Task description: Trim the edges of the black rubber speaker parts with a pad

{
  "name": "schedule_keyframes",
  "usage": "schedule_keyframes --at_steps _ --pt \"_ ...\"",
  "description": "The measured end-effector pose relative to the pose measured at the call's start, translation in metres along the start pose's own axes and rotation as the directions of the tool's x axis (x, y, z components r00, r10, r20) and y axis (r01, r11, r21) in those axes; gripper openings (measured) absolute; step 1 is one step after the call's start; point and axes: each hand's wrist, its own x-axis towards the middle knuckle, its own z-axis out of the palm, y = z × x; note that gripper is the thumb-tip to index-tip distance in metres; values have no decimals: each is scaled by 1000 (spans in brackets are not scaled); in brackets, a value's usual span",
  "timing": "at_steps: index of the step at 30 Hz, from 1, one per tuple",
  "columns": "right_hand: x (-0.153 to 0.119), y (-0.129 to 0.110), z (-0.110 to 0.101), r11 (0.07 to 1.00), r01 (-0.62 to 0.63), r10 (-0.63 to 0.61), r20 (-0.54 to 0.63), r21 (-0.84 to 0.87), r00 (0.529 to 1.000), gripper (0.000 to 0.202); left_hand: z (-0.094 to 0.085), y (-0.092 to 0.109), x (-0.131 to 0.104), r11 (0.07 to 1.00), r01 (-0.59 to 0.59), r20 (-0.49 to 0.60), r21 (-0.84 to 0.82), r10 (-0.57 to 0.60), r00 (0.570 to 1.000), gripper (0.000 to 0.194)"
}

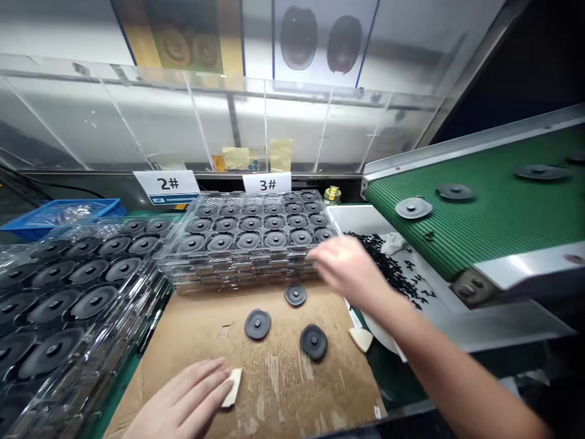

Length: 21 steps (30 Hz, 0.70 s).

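My left hand (183,399) lies flat on a brown cardboard sheet (274,378), fingers spread, its fingertips touching a small cream wedge-shaped piece (232,387). My right hand (350,268) hovers blurred over the front right corner of a stack of clear trays (249,228) filled with black round discs; whether it holds anything is hidden by blur. Three loose black discs lie on the cardboard: one (295,295) near the trays, one (257,324) in the middle, one (314,342) to the right. A second cream wedge (361,338) lies at the cardboard's right edge.
More clear trays of black discs (68,292) are stacked at left, a blue bin (59,213) behind them. A white tray with small black parts (393,268) sits right. A green conveyor belt (479,213) carries grey discs. Labels 2# (167,185) and 3# (267,183) stand at the back.
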Motion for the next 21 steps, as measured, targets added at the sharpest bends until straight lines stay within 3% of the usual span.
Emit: schedule_keyframes --at_steps 1,3,5,7,9,11,13,14,16,17,19,21 --pt "10 14 -21 993 -85 78 -89 -77 993 26 9 8 10 997 -78 66 14 76 995 45" --pt "24 42 -53 938 -295 239 -277 -182 931 29 27 28 29 992 -115 68 -46 118 991 41" --pt "30 67 -72 856 -467 361 -388 -222 848 34 43 50 43 987 -75 59 -142 84 995 34" --pt "28 86 -78 799 -554 434 -414 -234 800 36 55 69 47 977 -48 62 -207 62 996 28" --pt "21 96 -76 796 -552 442 -386 -247 810 34 62 81 41 973 -34 53 -228 47 998 26" --pt "12 92 -68 844 -471 380 -334 -257 863 33 63 84 28 953 32 32 -302 -23 999 26" --pt "2 73 -57 916 -318 259 -246 -246 934 35 61 82 15 868 185 39 -460 -188 981 24" --pt "-4 59 -50 950 -217 177 -184 -223 967 38 59 80 9 772 290 63 -565 -310 949 21" --pt "-20 22 -33 991 14 -19 -39 -135 999 52 56 80 4 451 446 142 -773 -562 815 18" --pt "-29 1 -23 989 129 -127 29 -73 991 62 55 82 3 262 443 179 -857 -656 734 19" --pt "-51 -39 -1 953 299 -302 110 47 947 75 53 90 7 -40 305 227 -951 -762 606 31" --pt "-72 -73 23 857 435 -469 69 275 880 75 53 101 12 -165 169 233 -972 -795 560 56"
